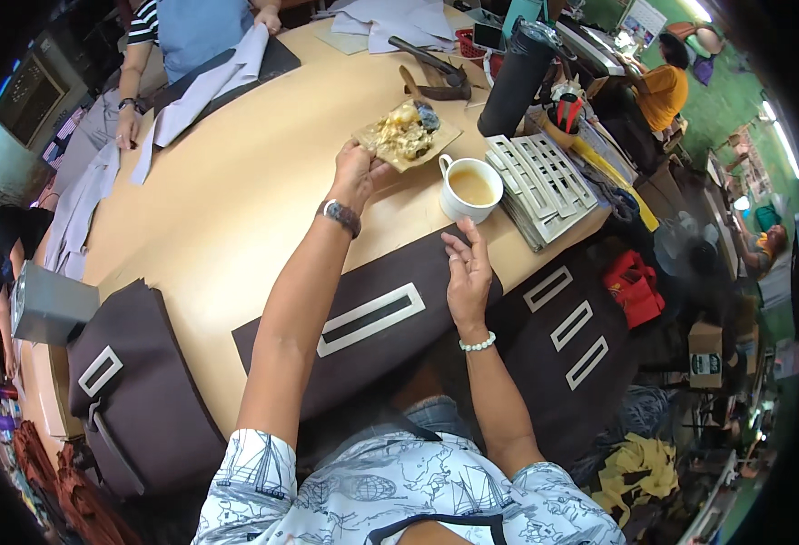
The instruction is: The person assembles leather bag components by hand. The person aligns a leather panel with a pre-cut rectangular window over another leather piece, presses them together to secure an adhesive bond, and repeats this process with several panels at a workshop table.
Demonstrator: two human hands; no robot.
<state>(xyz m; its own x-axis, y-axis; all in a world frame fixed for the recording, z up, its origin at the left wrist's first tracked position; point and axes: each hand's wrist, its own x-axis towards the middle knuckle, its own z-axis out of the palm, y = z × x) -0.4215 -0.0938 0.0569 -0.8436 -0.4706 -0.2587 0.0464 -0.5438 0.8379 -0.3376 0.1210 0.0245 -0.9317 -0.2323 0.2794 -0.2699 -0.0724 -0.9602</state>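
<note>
My left hand (354, 173) reaches forward and grips the near-left edge of a small tan square board (442, 143). On the board sits a lumpy, shiny yellowish mass (401, 133), perhaps glue, and a wooden-handled tool (409, 82), perhaps a brush, leans in it. Beside it stands a white cup (466, 204) of light-brown liquid. My right hand (468, 277) is just below the cup, empty, with its fingers apart and a little bent. Beneath my forearms, a dark brown fabric piece (368, 350) with a cream rectangular frame (372, 320) lies along the table's near edge.
Right of the cup lie a stack of cream slotted frames (545, 186) and a dark tumbler (517, 77). A hammer (427, 56) is farther back. More brown fabric (159, 381) drapes at left near a grey metal box (53, 304). Across the table, a person (200, 36) handles grey fabric strips (204, 100).
</note>
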